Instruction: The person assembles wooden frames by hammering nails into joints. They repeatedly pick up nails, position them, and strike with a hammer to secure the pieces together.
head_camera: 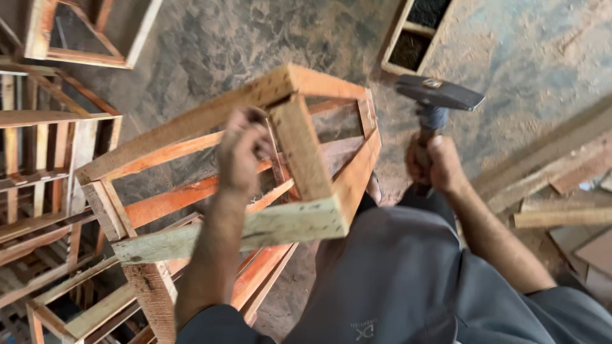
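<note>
Gripping hammer (438, 94) in right hand (435, 164), left hand (242, 153) pinching crate (299, 220) edge

1. Dusty grey concrete floor (223, 44), strewn with pale sawdust, brighter towards the upper right.
2. Stacked rough wooden slatted frames (44, 191), orange-brown and pale, along the left edge.
3. Open rectangular wooden frame (83, 57) lying at upper left.
4. Narrow pale wooden box with dark compartments (414, 38) at top centre.
5. Loose pale timber planks and offcuts (561, 191) at right.
</note>
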